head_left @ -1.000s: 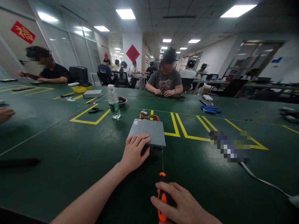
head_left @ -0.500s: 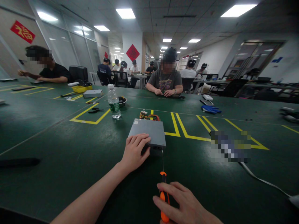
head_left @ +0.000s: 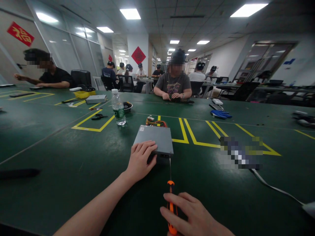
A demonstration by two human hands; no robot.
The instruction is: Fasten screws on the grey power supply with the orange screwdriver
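A grey metal computer power supply (head_left: 157,136) lies flat on the green table, its bundle of coloured cables (head_left: 156,122) spilling out behind it. My left hand (head_left: 141,159) grips its near left corner, fingers across the top and thumb at the front face. In my right hand (head_left: 188,213) is an orange and black screwdriver (head_left: 171,205), held by the handle between fingers and thumb. The long shaft points away from me, and its tip meets the lower right of the power supply's near face, beside the socket. Whether the tip sits in a screw is too small to tell.
A water bottle (head_left: 118,108) stands left of the power supply, with a round bowl (head_left: 127,107) behind it. Blue gloves (head_left: 220,114) and a blurred power strip (head_left: 240,154) with a white cord lie to the right. A person (head_left: 173,82) sits opposite.
The screwdriver handle has turned a little in my right hand, showing a different side. My left hand stays on the power supply. The whole view has shifted slightly.
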